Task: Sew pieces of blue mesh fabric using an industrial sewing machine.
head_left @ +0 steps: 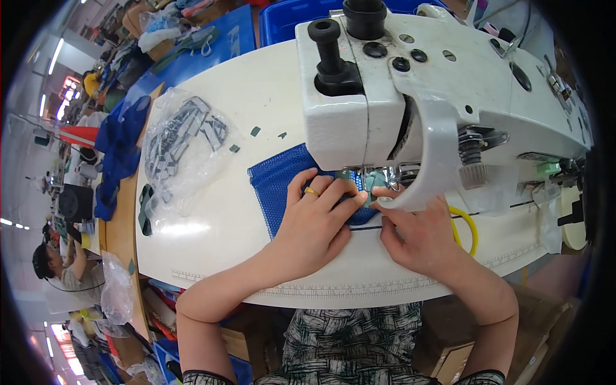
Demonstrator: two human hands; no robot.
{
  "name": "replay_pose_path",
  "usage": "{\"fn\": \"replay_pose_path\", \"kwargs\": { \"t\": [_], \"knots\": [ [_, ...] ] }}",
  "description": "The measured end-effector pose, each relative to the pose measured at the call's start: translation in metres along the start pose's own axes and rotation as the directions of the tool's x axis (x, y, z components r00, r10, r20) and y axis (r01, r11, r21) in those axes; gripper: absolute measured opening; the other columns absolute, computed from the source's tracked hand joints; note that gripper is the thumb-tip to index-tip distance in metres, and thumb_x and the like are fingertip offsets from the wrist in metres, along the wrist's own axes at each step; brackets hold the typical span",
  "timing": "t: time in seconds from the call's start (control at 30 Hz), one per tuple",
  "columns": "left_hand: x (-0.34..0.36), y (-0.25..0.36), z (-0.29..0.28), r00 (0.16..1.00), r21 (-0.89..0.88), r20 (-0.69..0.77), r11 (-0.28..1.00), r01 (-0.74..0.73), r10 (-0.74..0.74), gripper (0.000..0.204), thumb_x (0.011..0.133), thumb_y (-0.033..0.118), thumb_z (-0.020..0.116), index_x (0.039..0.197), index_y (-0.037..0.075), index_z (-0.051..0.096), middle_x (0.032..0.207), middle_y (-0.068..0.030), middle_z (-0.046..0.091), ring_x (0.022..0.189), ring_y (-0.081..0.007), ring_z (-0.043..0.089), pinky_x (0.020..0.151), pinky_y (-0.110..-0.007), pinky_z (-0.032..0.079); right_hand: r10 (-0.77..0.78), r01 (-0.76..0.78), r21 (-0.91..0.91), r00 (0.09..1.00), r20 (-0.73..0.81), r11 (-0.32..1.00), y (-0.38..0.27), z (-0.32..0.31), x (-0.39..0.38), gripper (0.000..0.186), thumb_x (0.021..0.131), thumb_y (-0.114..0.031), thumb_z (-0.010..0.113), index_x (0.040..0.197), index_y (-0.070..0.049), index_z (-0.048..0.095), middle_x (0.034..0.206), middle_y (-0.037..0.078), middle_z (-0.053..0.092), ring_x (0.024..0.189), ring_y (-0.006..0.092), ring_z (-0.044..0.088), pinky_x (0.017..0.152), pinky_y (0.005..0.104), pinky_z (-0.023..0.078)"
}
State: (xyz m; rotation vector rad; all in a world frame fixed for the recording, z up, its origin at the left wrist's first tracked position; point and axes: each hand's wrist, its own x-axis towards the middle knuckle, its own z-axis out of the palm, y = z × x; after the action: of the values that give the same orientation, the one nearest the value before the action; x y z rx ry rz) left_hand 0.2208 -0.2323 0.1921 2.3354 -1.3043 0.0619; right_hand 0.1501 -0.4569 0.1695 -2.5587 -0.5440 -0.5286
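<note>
Blue mesh fabric [276, 181] lies on the white sewing machine bed, its right part under the presser foot [372, 178]. With bent fingers my left hand [314, 218] grips the mesh against the bed, its index fingertip close to the foot; a ring is on one finger. From the other side, my right hand [420, 237] is closed, its fingertips at a small dark green fabric piece [382, 176] beside the foot. The machine's white curved guard [431, 154] partly hides those fingertips, so the exact grip is hard to see.
A clear plastic bag [186, 138] of grey strips lies left, with green scraps [255, 131] near it. The machine head [391, 70] fills the upper right. A yellow ring-shaped loop [471, 231] lies right of my hand. Another person [64, 266] sits far left.
</note>
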Motion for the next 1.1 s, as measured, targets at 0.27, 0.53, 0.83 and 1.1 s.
{"fn": "replay_pose_path", "kwargs": {
  "t": [0.27,0.53,0.83,1.1],
  "knots": [
    [-0.0069,-0.0002,0.0021,0.999,-0.06,0.044,0.998,-0.002,0.004,0.039,0.076,0.004,0.071,0.115,0.01,0.073,0.111,-0.0018,0.068,0.112,-0.0264,0.059,0.105,-0.054,0.033,-0.047,0.047,0.023,0.999,0.01,0.999,0.0013,-0.0006,-0.0017,0.033,0.078,-0.011,0.076,0.111,-0.01,0.074,0.106,0.006,0.066,0.11,0.0323,0.06,0.089,0.0487,0.047],
    [0.0006,0.0071,-0.0045,0.992,-0.006,-0.098,0.997,0.075,-0.075,0.03,0.078,0.009,0.076,0.108,0.008,0.073,0.118,-0.0035,0.065,0.121,-0.0258,0.058,0.113,-0.056,0.025,-0.042,0.042,0.02,0.999,-0.001,0.999,0.0061,0.0055,-0.0044,0.036,0.078,-0.011,0.079,0.113,-0.012,0.074,0.11,0.004,0.069,0.109,0.0372,0.058,0.085,0.0494,0.048],
    [-0.0052,-0.0028,0.0009,1.0,-0.012,0.012,1.0,0.013,-0.013,0.041,0.079,0.012,0.077,0.119,0.008,0.071,0.121,-0.0063,0.064,0.127,-0.0276,0.056,0.116,-0.058,0.022,-0.059,0.064,0.109,0.997,-0.049,0.992,0.0083,0.0059,-0.0014,0.033,0.078,-0.009,0.079,0.11,-0.013,0.077,0.111,-0.001,0.073,0.107,0.0359,0.06,0.087,0.049,0.047],
    [-0.0026,-0.0001,-0.0012,0.998,-0.013,0.052,0.999,0.038,-0.038,0.05,0.081,0.012,0.075,0.13,0.009,0.066,0.119,-0.0086,0.059,0.125,-0.028,0.055,0.116,-0.057,0.023,-0.048,0.049,0.066,0.999,-0.008,0.997,0.0064,0.0029,-0.0032,0.032,0.077,-0.01,0.08,0.108,-0.013,0.077,0.109,-0.001,0.072,0.107,0.0316,0.061,0.087,0.048,0.047]
  ]
}}
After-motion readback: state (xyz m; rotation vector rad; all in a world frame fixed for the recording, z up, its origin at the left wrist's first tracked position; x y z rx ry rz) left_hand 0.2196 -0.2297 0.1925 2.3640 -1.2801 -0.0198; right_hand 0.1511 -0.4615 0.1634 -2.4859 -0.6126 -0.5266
